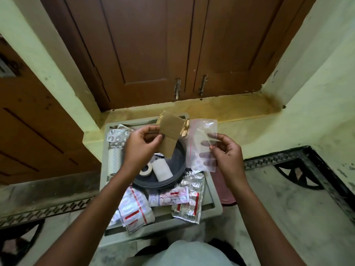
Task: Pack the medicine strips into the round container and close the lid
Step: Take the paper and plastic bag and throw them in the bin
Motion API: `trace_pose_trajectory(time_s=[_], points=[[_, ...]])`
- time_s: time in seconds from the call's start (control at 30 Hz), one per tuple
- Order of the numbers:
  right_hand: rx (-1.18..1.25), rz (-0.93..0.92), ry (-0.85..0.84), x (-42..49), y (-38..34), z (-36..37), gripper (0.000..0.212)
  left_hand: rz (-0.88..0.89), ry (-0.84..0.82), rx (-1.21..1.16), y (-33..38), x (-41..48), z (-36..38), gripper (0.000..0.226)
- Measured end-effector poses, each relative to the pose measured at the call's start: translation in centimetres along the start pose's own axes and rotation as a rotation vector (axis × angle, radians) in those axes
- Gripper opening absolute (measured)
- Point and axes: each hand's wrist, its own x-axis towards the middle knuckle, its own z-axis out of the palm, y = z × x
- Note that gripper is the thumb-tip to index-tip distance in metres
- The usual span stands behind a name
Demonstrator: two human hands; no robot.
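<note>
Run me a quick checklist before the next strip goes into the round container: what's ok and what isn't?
1. Left hand has a firm hold: ok, its fingers grip the brown strip.
2. Right hand free to help: not ok, it pinches the clear zip bag.
3. Round container open: ok, nothing covers it.
4. Room inside: ok, though a tape roll and a white roll lie in it.
5. All strips packed: not ok, foil strips lie on the gray stool.
6. Lid within reach: cannot tell.
</note>
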Motion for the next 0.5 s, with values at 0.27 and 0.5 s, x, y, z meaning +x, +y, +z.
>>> trace_pose_trajectory(time_s=[0.27,0.5], points=[[0.028,0.032,-0.045,2.8,0.6,-11.2,0.037,-0.077,0.07,-0.178,1.8,-3.2,11.4,0.016],[-0.045,0.048,-0.146,4.7,0.2,-22.8,0.036,-0.147,0.157,-0.228,2.9,-6.4,23.2,0.021]])
